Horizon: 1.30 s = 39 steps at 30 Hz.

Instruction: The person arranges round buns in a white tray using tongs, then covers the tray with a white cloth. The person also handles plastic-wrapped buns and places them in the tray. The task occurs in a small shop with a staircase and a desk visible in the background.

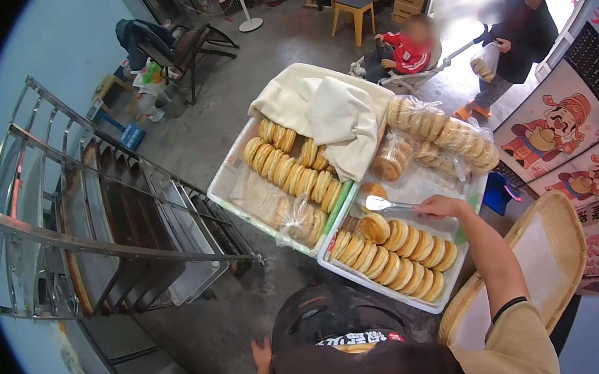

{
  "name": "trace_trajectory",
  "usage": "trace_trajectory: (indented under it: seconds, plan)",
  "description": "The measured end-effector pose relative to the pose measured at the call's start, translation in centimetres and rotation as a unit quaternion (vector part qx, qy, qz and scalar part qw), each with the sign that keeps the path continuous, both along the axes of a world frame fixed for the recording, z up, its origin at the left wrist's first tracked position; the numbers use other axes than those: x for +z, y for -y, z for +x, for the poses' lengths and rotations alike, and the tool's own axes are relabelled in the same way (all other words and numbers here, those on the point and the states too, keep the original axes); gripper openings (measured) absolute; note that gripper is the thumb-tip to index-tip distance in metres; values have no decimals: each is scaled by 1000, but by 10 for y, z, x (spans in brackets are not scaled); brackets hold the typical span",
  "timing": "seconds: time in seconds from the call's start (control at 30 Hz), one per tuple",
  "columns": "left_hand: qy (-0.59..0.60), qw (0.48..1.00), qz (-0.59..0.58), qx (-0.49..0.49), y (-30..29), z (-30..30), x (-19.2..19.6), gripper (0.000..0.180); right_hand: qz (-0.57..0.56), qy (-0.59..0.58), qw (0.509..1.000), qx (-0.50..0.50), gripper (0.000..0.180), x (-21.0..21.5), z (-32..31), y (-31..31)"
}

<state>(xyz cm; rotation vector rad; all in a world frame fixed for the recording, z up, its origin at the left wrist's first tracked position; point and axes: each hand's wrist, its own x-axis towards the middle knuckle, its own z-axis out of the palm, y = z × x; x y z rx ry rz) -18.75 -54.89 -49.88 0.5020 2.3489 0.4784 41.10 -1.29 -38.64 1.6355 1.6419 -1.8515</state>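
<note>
My right hand (442, 207) is closed around the handle of metal tongs (395, 206). The tong tips reach over a white foam box (434, 306) holding rows of round golden flatbreads (394, 272). One flatbread (375, 228) lies on top of a row just below the tongs. Another round flatbread (373, 191) shows behind the tips; whether they touch it I cannot tell. My left hand (261, 352) hangs low beside my body, fingers apart, holding nothing. Left of this box, a second foam box (234, 157) contains more flatbreads, partly covered by a cream cloth (339, 111).
Bagged flatbreads (450, 135) lie at the far right of the boxes. A woven basket (570, 228) leans at right. A metal tray rack (87, 220) stands at left. Beyond are a seated child in red (413, 49) and a person (526, 24) holding a bag, near a doorway.
</note>
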Motion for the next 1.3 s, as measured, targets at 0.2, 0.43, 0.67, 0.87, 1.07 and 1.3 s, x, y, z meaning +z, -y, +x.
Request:
trace_trajectory:
  seconds: [0.2, 0.43, 0.67, 0.87, 1.07, 1.3]
  plan:
    - [222, 920, 30, 322, 84, 18, -9, 68, 38, -5, 998, -48, 60, -4, -20, 5]
    - [238, 942, 40, 234, -27, -45, -43, 48, 185, 42, 977, -99, 48, 42, -22, 34]
    - [260, 936, 233, 53, -196, -92, -38, 40, 237, 98, 953, -160, 43, 142, -61, 67]
    - [281, 870, 376, -152, -327, -85, 91, 26, 228, 129, 957, -123, 49, 179, -204, 6]
    - [377, 807, 426, -159, -497, -49, 155, 27, 235, 169, 953, -94, 60, 126, -258, -64]
    - [421, 857, 210, -209, -671, -3, 176, 34, 242, 218, 943, -71, 68, 119, -284, -82]
